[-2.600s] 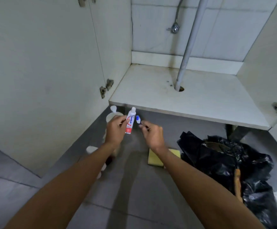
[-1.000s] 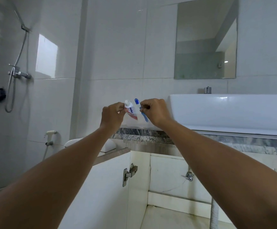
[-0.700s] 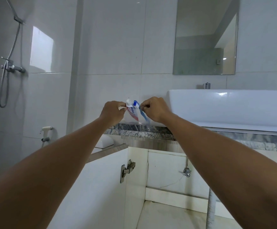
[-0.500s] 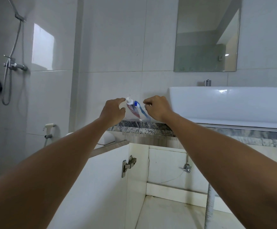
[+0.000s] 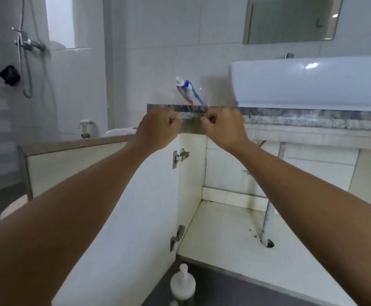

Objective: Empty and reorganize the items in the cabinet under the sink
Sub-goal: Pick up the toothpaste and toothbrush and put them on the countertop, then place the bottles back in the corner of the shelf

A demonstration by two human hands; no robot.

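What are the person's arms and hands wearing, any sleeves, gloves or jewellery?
Nothing visible is worn: both forearms are bare to the frame edge, with no sleeves in view. The left hand and right hand are gloveless, with no watch, bracelet or ring showing.

The lower ends of the toothpaste tube (image 5: 181, 90) and the toothbrush (image 5: 194, 93), at upper centre, drop behind the counter edge (image 5: 290, 114) and are hidden. They seem to stand in a clear cup, too faint to make out. Both the left hand (image 5: 158, 129) and the right hand (image 5: 223, 128) show only their backs, so their fingertips are out of sight. The mirror (image 5: 290, 18) is cut by the top edge, the basin (image 5: 312, 82) by the right edge, and the pump bottle (image 5: 182, 283) by the bottom edge. The dark object (image 5: 10, 75) at far left is too blurred to name.
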